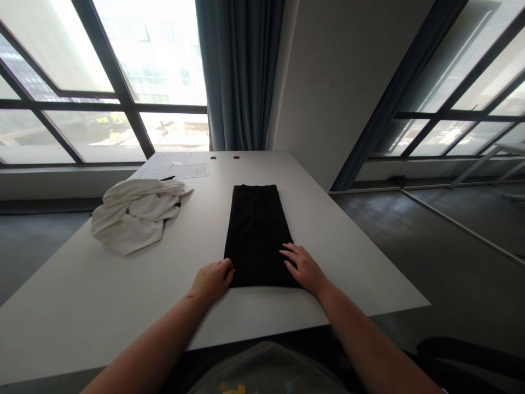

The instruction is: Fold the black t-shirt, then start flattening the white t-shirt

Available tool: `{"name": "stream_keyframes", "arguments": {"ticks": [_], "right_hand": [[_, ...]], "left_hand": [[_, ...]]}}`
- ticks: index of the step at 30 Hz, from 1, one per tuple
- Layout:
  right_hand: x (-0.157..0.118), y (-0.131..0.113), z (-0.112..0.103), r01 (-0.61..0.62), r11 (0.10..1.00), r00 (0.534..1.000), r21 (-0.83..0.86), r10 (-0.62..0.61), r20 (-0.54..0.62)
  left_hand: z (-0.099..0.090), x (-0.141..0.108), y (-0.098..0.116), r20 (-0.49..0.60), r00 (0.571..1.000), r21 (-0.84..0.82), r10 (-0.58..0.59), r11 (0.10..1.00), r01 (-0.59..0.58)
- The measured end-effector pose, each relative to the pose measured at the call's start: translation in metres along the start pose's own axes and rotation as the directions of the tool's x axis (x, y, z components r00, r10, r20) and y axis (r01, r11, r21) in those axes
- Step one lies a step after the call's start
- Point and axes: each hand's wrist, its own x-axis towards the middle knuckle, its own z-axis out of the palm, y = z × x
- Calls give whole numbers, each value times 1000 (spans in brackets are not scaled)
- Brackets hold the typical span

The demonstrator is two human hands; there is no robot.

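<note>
White cloth (137, 213), 1, crumpled, on bench (353, 262). Left hand (211, 279): narrow grip at near-left edge of black cloth (257, 230), 1, flat mid-bench; pinch unclear. Right hand (305, 268): grip wide, splayed on right edge; even, light pressure should keep layers square.

From my remote post I can read no word, number or brand in the head view. Towards the far left end of the white table (348, 257), papers (191, 170) carry faint lines of print, too pale and small for me to make out. On the front of the wearer's shirt (266, 364), at the bottom edge, I see yellow print (236, 389), cut off and illegible to me.
</note>
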Motion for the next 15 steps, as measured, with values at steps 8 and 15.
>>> {"name": "stream_keyframes", "arguments": {"ticks": [8, 15], "right_hand": [[-49, -10, -16, -96, 985, 989, -144, 78, -128], [-66, -20, -15, -68, 991, 994, -114, 57, -92]], "left_hand": [[1, -17, -18, -82, 996, -52, -37, 998, 33], [3, -21, -8, -46, 998, -48, -41, 998, 39]]}}
